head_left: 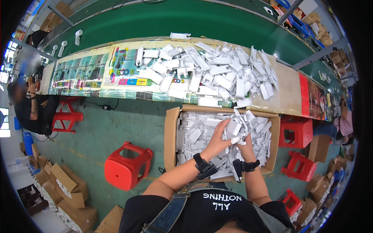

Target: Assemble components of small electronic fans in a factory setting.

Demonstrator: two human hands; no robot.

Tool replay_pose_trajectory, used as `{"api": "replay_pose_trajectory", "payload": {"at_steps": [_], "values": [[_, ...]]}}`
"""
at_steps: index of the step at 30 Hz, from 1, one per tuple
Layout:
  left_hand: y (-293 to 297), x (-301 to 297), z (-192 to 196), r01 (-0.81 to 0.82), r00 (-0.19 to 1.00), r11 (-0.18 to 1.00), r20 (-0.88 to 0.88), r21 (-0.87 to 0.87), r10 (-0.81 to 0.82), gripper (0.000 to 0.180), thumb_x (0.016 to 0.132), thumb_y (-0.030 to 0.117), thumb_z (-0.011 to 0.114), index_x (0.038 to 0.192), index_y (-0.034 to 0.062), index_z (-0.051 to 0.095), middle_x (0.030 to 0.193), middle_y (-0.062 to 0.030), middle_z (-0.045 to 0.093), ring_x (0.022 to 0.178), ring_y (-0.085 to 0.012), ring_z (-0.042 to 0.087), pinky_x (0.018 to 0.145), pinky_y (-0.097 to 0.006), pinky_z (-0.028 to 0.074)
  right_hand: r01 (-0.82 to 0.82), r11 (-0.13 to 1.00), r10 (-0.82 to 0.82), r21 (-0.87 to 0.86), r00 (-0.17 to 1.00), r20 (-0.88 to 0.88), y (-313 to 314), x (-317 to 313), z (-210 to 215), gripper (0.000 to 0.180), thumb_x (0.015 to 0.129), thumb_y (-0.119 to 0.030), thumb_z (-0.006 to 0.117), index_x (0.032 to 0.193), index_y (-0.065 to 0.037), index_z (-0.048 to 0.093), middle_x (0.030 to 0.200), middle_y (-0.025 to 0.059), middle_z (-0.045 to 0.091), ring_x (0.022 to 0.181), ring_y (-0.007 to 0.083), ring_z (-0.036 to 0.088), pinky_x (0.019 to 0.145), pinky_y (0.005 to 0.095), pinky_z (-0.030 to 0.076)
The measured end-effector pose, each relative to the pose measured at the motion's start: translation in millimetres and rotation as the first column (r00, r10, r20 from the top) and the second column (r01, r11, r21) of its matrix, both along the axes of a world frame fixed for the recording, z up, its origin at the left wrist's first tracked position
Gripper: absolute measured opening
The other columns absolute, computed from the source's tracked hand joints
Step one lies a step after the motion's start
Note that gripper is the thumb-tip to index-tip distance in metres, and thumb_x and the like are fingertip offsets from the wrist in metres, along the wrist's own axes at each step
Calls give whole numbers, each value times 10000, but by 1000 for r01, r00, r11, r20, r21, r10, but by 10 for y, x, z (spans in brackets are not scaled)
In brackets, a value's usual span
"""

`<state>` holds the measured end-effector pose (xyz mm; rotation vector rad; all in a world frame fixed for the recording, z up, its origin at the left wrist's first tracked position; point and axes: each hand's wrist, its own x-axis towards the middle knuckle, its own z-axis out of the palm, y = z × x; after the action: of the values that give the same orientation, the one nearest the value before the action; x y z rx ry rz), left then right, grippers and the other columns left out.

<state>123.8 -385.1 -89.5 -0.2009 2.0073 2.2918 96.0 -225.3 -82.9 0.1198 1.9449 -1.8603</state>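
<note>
Over an open cardboard box (pixel 170 141) filled with white plastic parts (pixel 194 134), both hands close on a small bunch of the same white plastic parts (pixel 234 127). My left hand (pixel 217 144) grips the bunch from the left, thumb and fingers around it. From the right and below, my right hand (pixel 245 149) holds it too; its fingers are partly hidden behind the parts. Just beyond the box, a large heap of white plastic parts (pixel 223 70) lies loose on the workbench (pixel 286 87).
A red stool (pixel 126 167) stands left of the box, and another red stool (pixel 296 132) sits close on its right. Behind the bench runs a green conveyor belt (pixel 147 24) carrying a few white parts. One person (pixel 29 105) sits at the far left. Cardboard cartons (pixel 66 190) fill the lower left.
</note>
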Motion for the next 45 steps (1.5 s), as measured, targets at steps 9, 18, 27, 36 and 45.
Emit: {"api": "replay_pose_trajectory", "payload": {"at_steps": [9, 18, 27, 36, 45], "values": [[-426, -310, 628, -101, 980, 994, -176, -42, 92, 827, 696, 253, 750, 1369, 73, 304, 1395, -153, 294, 1313, -273, 264, 1069, -365, 231, -57, 995, 70, 77, 981, -182, -445, -412, 665, 863, 663, -89, 759, 1355, -64, 244, 1293, 95, 426, 1149, 194, 459, 963, 330, 368], [-2071, -1014, 744, -277, 907, 954, -360, -115, 220, 767, 742, 217, 721, 1375, 64, 317, 1377, -133, 341, 1279, -220, 324, 1047, -329, 268, -225, 974, 212, -1, 922, -324, -2179, -1367, 713, 742, 666, -64, 754, 1272, -50, 325, 1178, 85, 492, 1083, 189, 488, 914, 314, 401], [-3598, -1188, -49, -314, 923, 939, -279, -143, 266, 727, 759, 234, 684, 1367, 52, 330, 1378, -117, 367, 1257, -209, 366, 1034, -315, 294, -260, 955, 295, 143, 780, -551, -3781, -1722, -261, 808, 589, -176, 787, 1278, -45, 386, 1187, 163, 425, 1148, 335, 371, 998, 414, 297], [-3910, -1305, -313, -569, 788, 778, -446, -265, 424, 561, 785, 218, 616, 1294, 72, 429, 1321, -161, 405, 1251, -296, 363, 1039, -365, 287, -6, 855, 394, 519, 659, -641, -4219, -1751, -381, 736, 656, -238, 720, 1265, 8, 388, 1236, 224, 379, 1157, 369, 360, 987, 434, 298], [-4104, -1304, -592, -668, 743, 536, -432, -516, 511, 454, 820, 186, 559, 1244, 47, 473, 1330, -197, 362, 1220, -358, 367, 1020, -401, 303, -9, 686, 550, 727, 661, -510, -4204, -1810, -255, 440, 759, -190, 603, 1164, -33, 534, 1270, 219, 377, 1180, 380, 338, 999, 427, 296]]}}
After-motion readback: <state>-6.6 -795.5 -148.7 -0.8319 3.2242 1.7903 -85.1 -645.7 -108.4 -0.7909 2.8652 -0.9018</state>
